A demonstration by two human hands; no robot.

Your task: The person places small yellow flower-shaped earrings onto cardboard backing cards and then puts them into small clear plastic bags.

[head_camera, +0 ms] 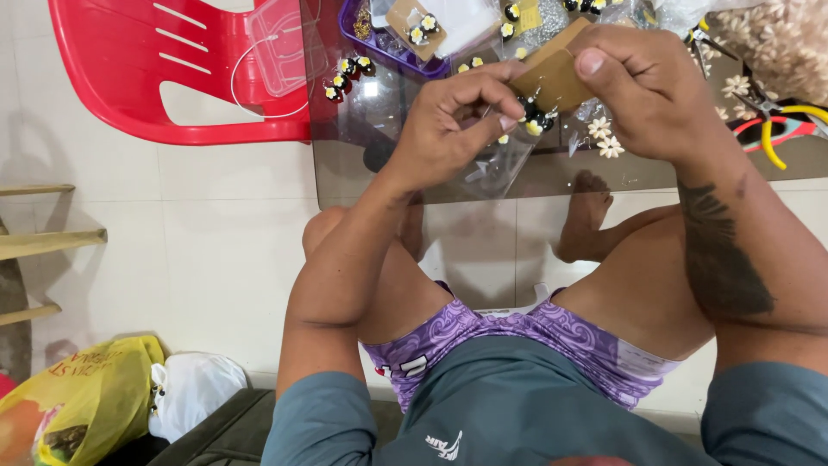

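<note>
My right hand (642,91) grips a small brown cardboard card (552,76) by its upper edge, above the glass table (345,173). A pair of black and yellow flower earrings (533,121) hangs from the card's lower edge. My left hand (448,125) pinches at those earrings with thumb and forefinger, and a clear plastic sleeve (504,164) hangs beneath it. More black and yellow earrings (349,73) lie on the glass to the left.
A red plastic chair (164,69) stands at the table's left end. A purple tray (388,39) of parts sits at the back. Yellow-handled pliers (780,125) and white flowers (604,138) lie to the right. Yellow and white bags (129,397) sit on the floor.
</note>
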